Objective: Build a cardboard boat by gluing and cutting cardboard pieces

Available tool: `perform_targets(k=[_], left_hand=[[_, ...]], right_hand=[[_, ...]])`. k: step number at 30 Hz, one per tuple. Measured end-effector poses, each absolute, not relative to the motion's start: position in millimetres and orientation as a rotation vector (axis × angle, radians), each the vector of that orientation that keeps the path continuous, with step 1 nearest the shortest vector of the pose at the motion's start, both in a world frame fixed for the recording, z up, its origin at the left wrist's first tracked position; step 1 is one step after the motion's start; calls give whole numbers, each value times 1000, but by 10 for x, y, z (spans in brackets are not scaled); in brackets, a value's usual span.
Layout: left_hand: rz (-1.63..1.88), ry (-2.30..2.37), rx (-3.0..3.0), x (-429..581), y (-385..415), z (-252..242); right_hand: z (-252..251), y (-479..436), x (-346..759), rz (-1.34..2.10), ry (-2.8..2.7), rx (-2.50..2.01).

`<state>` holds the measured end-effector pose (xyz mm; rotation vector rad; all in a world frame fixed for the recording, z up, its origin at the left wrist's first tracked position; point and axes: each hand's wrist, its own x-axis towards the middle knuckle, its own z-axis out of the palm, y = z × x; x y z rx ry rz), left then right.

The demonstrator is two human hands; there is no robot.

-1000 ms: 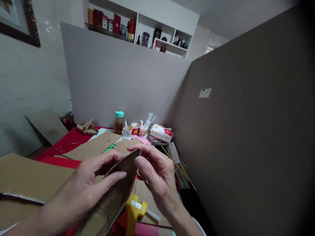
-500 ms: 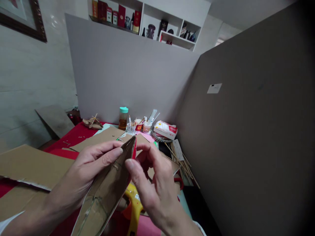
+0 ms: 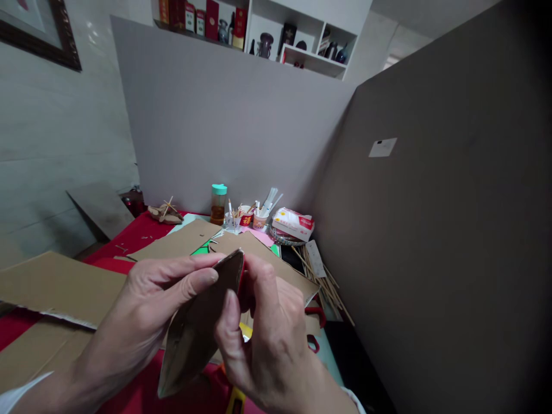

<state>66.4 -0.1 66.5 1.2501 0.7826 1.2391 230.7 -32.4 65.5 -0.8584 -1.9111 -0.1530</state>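
Between my hands is a folded cardboard piece, brown on the inner face, with red showing along its right side. It is tilted, its pointed end up and away from me. My left hand grips its left edge near the top, thumb on the brown face. My right hand pinches the right edge, thumb inside and fingers behind on the red side. Below, partly hidden by my right hand, lies a yellow tool with an orange part; its kind is not clear from what shows.
Cardboard sheets lie at left on a red table cover. Toward the back stand a bottle with a teal lid, paper cups of sticks and a tissue pack. Wooden sticks lie at right beside a grey partition.
The cardboard piece has turned and tipped, so its lower end shows shorter and higher. My right hand has closed in on its edge. The yellow tool is now mostly covered.
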Motion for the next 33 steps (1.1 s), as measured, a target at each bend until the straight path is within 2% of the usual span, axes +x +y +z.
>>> perform_targets(k=[4, 10, 17, 22, 28, 33], left_hand=[[1236, 816, 1417, 603, 58, 673], [1160, 590, 1703, 580, 208, 689], [873, 677, 2095, 597, 105, 778], [977, 693, 2228, 557, 101, 822], [1147, 744, 2407, 522, 121, 813], [1089, 681, 2597, 513, 96, 775]], right_hand=[[605, -257, 2335, -130, -1902, -865], [495, -109, 2384, -49, -1761, -899], [588, -154, 2419, 80, -1731, -808], [655, -139, 2473, 235, -1585, -759], [731, -192, 2443, 724, -1601, -712], [766, -305, 2349, 746, -1551, -736]])
